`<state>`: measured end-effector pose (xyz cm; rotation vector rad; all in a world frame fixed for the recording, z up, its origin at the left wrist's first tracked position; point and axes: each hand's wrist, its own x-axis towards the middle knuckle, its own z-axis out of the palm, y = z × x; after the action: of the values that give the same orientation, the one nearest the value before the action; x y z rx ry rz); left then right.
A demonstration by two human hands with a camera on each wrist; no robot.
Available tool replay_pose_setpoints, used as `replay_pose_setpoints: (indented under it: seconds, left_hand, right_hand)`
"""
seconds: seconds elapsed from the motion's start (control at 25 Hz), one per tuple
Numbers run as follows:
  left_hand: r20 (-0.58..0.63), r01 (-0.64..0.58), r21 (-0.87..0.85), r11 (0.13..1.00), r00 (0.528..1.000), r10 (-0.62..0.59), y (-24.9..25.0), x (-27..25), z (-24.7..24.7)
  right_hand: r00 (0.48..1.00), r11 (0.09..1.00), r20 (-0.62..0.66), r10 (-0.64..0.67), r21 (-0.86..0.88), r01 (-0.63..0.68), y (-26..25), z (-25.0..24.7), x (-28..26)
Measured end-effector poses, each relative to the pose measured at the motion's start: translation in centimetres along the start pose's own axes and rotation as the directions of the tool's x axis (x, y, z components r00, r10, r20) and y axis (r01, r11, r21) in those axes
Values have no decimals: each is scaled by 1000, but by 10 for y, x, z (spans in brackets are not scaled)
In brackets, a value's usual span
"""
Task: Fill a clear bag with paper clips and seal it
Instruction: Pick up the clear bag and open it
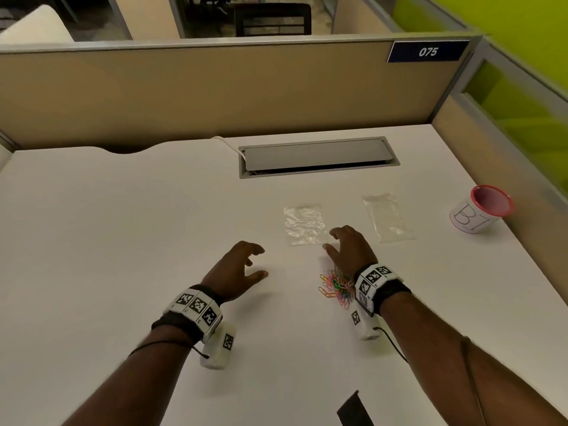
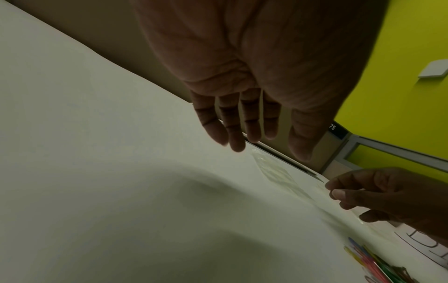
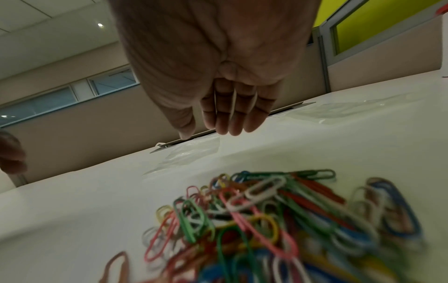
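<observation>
A small clear bag [image 1: 304, 224] lies flat on the white desk [image 1: 123, 226], seen also from the wrists as a clear bag [image 2: 276, 172] and clear bag [image 3: 191, 153]. A second clear bag [image 1: 388, 217] lies to its right. A heap of coloured paper clips [image 1: 336, 285] sits under my right wrist, close up as paper clips [image 3: 266, 220]. My right hand [image 1: 344, 244] hovers just right of the near bag, fingers loosely bent, holding nothing. My left hand [image 1: 242, 265] hovers left of the bag, fingers spread and relaxed, empty.
A white cup with a red rim [image 1: 482, 209] stands at the desk's right edge. A grey cable hatch [image 1: 316, 156] is set into the desk at the back, below beige partition walls. A dark flat object [image 1: 353, 410] lies at the near edge.
</observation>
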<state>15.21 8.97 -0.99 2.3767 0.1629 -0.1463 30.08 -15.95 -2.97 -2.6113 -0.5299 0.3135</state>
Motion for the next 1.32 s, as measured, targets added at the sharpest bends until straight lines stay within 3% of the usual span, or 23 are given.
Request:
replay_pose_setpoints:
  seconds: [0.2,0.8,1.04,1.32]
  left_hand:
    - [60,-9,46,999,998,6,2,40,-5]
    - [172,144,179,973,969,-175,20,123,9]
    - [158,193,192,962,961,-225,21,130,19]
    - [120,245,-2,969,963,-243,13,123,11]
  right_hand:
    - [998,998,36,50,-43,-48,-3,-7,28]
    - [978,987,140,153,-73,-144,-8,3,95]
    - [961,975,167,220,-17,-220,-18,2,96]
    - [989,963,114,98,239,-123,-20,-10,74]
